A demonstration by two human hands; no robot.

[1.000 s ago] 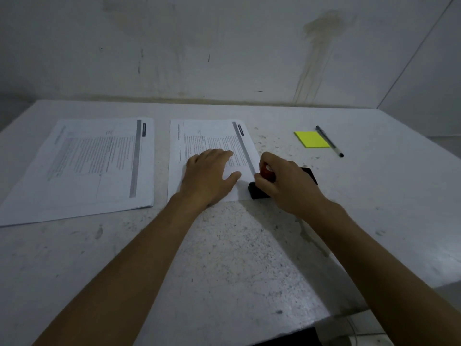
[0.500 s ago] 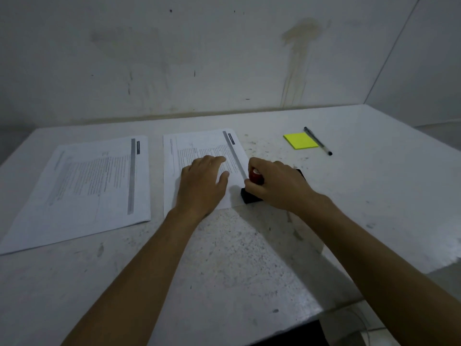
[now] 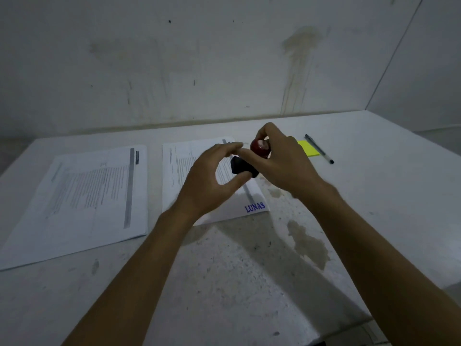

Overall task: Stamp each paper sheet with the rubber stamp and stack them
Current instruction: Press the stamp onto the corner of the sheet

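Lying nearest on the worktop (image 3: 224,283), the right sheet (image 3: 189,161) is showing a blue LUNAS mark (image 3: 255,207); above it, the right hand (image 3: 282,166) is gripping the raised stamp (image 3: 259,148), the left hand (image 3: 212,178) is touching its black base with relaxed fingers; left sheets (image 3: 82,196) lying beside.

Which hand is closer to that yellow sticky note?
The right hand. It holds the stamp just left of the sticky note; the left hand hovers further left, over the stamped sheet.

Two paper sheets (image 3: 94,193) (image 3: 182,168), one rubber stamp (image 3: 252,158), one sticky-note pad (image 3: 309,149), one pen (image 3: 319,149).
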